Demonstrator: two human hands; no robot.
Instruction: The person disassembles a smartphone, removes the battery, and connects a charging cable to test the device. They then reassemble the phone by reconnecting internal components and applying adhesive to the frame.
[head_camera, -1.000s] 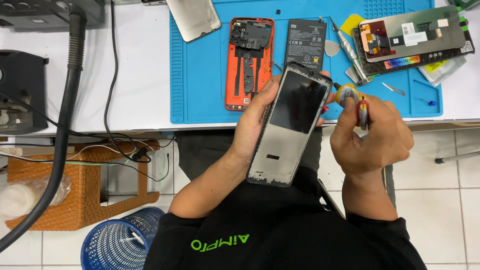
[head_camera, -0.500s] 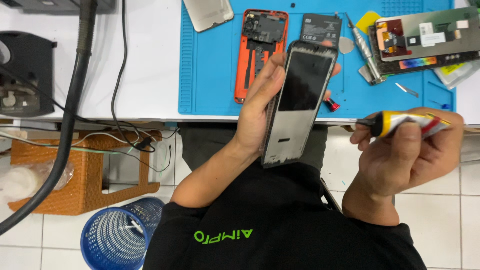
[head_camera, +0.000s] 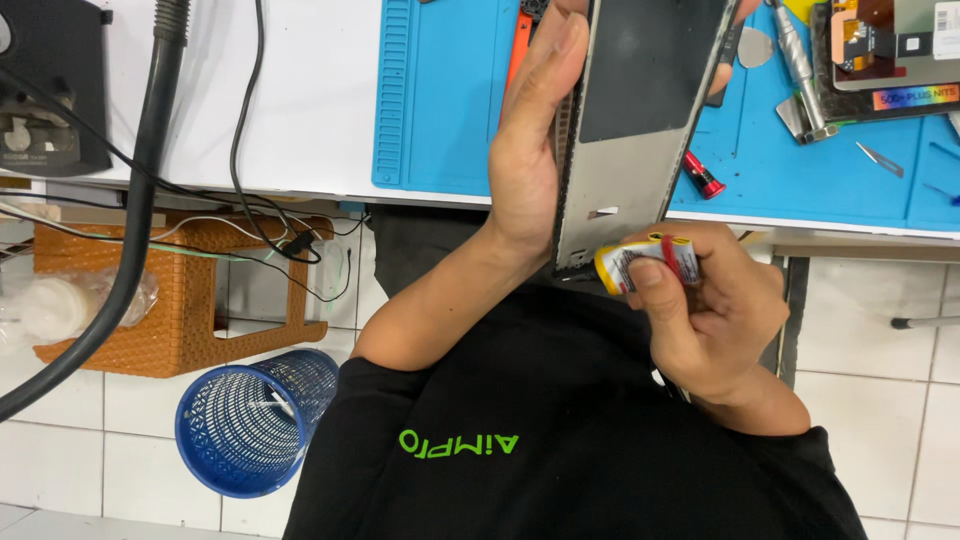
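My left hand (head_camera: 535, 150) grips a long grey phone frame (head_camera: 625, 140) by its left edge, held upright over the blue work mat (head_camera: 440, 100). The frame's upper part shows a dark panel, the lower part bare metal. My right hand (head_camera: 715, 315) is closed around a small yellow tube with a red band (head_camera: 648, 262). The tube's end sits right at the frame's bottom corner. An orange phone back (head_camera: 520, 35) on the mat is mostly hidden behind my left hand.
Tools lie on the mat at right: a red-handled tool (head_camera: 703, 175), metal tweezers (head_camera: 795, 60), a small blade (head_camera: 880, 158), a phone screen assembly (head_camera: 890, 45). Below the white table stand a wicker stool (head_camera: 180, 310) and a blue mesh bin (head_camera: 255, 420). A black hose (head_camera: 130, 220) hangs at left.
The view has moved closer. My right hand brought the tube from out at the right in to the frame's bottom corner. The frame has stayed in my left hand.
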